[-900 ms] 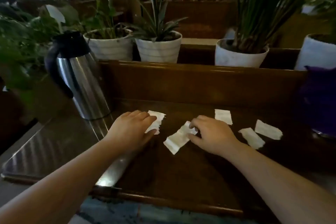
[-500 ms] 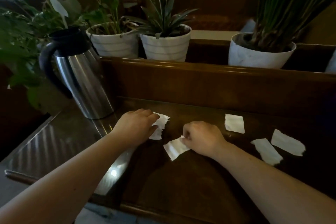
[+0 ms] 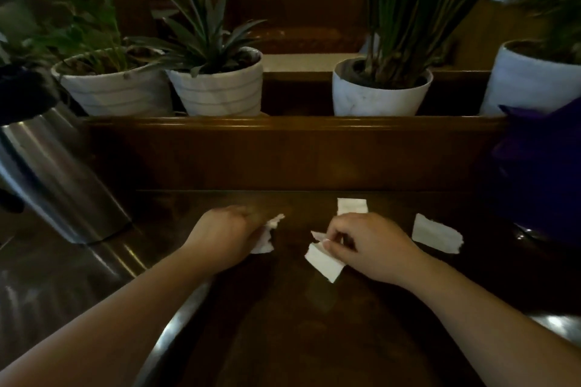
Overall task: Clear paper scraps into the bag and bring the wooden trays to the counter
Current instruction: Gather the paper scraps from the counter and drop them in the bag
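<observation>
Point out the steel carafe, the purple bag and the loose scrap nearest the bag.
steel carafe [image 3: 59, 179], head view, on its brushed metal body.
purple bag [image 3: 540, 166], head view, on its dark front.
loose scrap [image 3: 435, 234], head view, on the paper's middle.

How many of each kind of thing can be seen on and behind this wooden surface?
Paper scraps: 4, at and
White plant pots: 4, at and
Steel jug: 1
Purple bag: 1
Total: 10
</observation>
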`<action>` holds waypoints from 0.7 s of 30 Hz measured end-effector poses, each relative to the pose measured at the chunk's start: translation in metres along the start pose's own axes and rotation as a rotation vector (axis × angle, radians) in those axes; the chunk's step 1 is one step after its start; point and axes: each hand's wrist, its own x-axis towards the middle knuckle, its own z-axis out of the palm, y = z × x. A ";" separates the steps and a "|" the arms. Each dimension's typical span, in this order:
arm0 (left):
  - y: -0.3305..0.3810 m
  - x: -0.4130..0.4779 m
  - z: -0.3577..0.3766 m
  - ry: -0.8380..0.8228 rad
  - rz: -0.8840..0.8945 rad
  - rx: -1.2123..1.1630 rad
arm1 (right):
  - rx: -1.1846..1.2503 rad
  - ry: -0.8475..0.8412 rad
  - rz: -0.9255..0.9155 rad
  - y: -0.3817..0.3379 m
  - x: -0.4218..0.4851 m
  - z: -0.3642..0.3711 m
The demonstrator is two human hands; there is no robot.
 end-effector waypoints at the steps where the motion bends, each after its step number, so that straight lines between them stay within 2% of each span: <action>1: 0.009 0.007 -0.004 0.013 0.020 -0.020 | -0.011 -0.004 0.011 0.004 -0.009 -0.004; 5: 0.044 0.035 -0.013 0.117 0.183 -0.064 | -0.072 0.022 0.093 0.022 -0.047 -0.021; 9: 0.072 0.056 -0.016 0.150 0.283 -0.077 | -0.170 0.103 0.198 0.049 -0.070 -0.033; 12: 0.087 0.069 -0.014 0.140 0.300 -0.064 | -0.202 0.116 0.270 0.072 -0.073 -0.030; 17: 0.100 0.088 -0.008 0.104 0.284 -0.037 | -0.184 -0.018 0.271 0.087 -0.069 -0.004; 21: 0.105 0.108 0.003 0.030 0.236 -0.017 | -0.127 0.039 0.266 0.090 -0.068 0.005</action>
